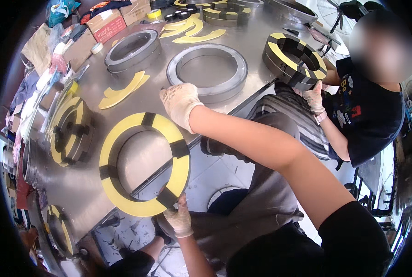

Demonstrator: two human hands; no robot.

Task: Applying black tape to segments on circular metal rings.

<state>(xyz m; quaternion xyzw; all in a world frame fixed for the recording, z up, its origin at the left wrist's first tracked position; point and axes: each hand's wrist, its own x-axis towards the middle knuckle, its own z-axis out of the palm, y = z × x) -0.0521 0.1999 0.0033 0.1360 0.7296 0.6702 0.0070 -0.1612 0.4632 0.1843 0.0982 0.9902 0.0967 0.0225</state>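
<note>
A large ring point(115, 196) with a yellow face and black bands across it stands tilted over the table's near edge. Its lower right rim is gripped by my left hand point(179, 219), gloved in white, the thumb on the black band. My right hand point(182, 104), also in a white glove, is closed in a fist just above the ring's upper right side. Its fingers curl out of sight, so anything in them is hidden. Right beside that fist lies a bare grey ring point(237, 74) on the metal table.
Curved yellow strips point(123, 91) lie on the metal table point(143, 104), with more farther back. Another grey ring point(146, 46) and a banded ring point(72, 131) are at left. At right a seated person point(367, 111) holds a yellow-and-black ring point(303, 76). Cardboard boxes point(107, 25) line the back left.
</note>
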